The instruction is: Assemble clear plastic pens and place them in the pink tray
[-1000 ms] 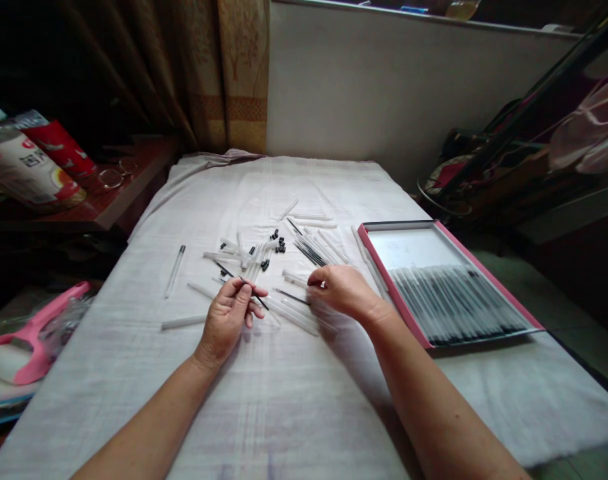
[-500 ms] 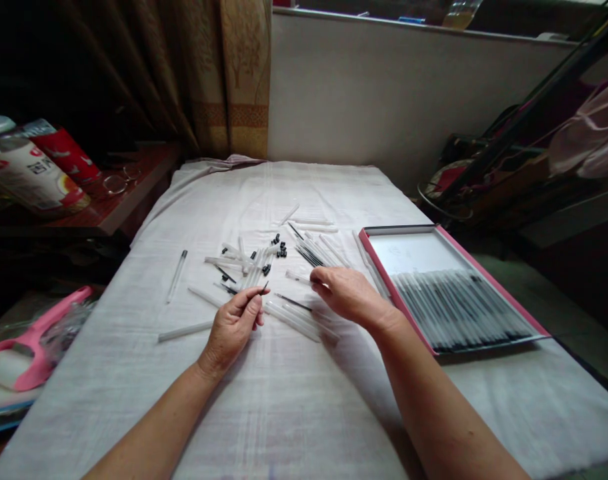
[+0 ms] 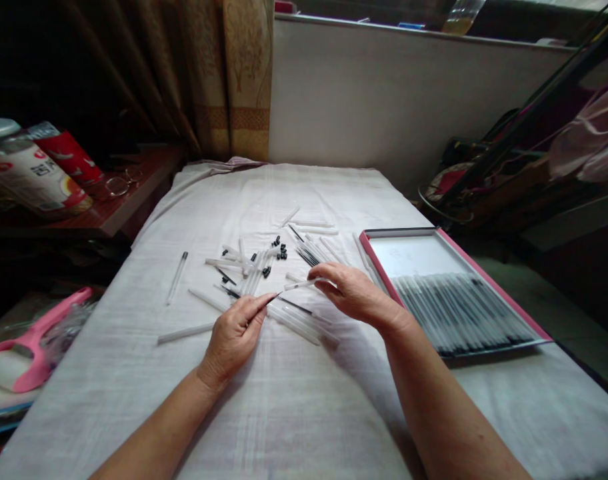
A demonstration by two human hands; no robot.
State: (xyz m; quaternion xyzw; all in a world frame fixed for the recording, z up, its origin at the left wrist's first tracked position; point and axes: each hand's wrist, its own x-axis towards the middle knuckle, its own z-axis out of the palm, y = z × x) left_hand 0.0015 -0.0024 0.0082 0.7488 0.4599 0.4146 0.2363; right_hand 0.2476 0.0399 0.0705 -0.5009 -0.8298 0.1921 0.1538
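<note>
My left hand (image 3: 235, 331) pinches a thin black refill (image 3: 273, 299) whose tip points right. My right hand (image 3: 351, 292) holds a clear plastic tube (image 3: 301, 285) by one end, its open end close to the refill's tip. Both hands hover over a white cloth (image 3: 284, 400) strewn with several clear tubes (image 3: 294, 320), black refills (image 3: 308, 253) and small black caps (image 3: 280, 249).
A pink-rimmed tray (image 3: 371, 257) at the right holds a row of finished pens (image 3: 459, 310). A single pen (image 3: 177, 276) lies apart at the left. A side shelf at the left carries cans (image 3: 29, 177) and glasses (image 3: 118, 185). A pink tool (image 3: 29, 340) lies lower left.
My right hand picked a clear tube off the cloth and brought it toward the left hand. My left hand turned the black refill so its tip points right at the tube.
</note>
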